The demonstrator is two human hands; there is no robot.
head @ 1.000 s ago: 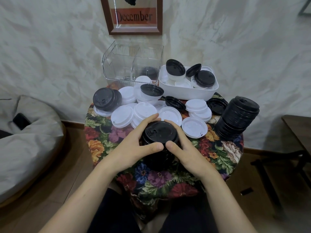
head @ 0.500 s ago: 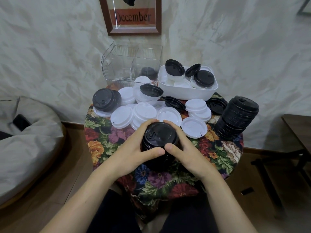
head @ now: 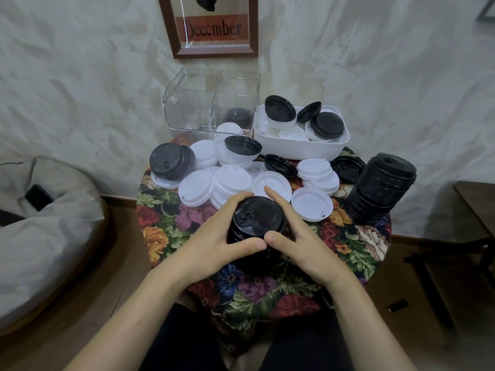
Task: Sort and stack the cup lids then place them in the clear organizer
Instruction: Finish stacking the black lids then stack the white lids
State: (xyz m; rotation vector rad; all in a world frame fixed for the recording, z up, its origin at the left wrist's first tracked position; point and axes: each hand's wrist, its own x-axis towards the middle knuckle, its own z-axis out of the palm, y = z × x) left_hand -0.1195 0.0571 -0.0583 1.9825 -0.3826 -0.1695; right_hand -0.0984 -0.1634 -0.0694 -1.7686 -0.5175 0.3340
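Both hands are clamped on one stack of black lids [head: 257, 219], which stands on the flowered cloth [head: 348, 236] of the small round table. The left hand [head: 211, 242] curls round its left side and the right hand [head: 302, 245] round its right side. The two thumbs meet at its near edge, tips almost touching. Just behind this stack lie four single white lids [head: 272, 184] flat on the cloth, with more white ones piled behind them; their full number I cannot tell. Behind and to the left of the stack, a second, short black stack [head: 171, 160] leans on its side. To the right of it, well apart, a third, tall black stack [head: 380, 188] leans too. Three single black lids [head: 280, 166] lie between the held stack and the far edge of the table. Further behind stands one white tub [head: 300, 149] with three black lids on top of white ones. Left of the tub stands one clear organizer [head: 187, 103] with two compartments, and the right one holds some black lids.
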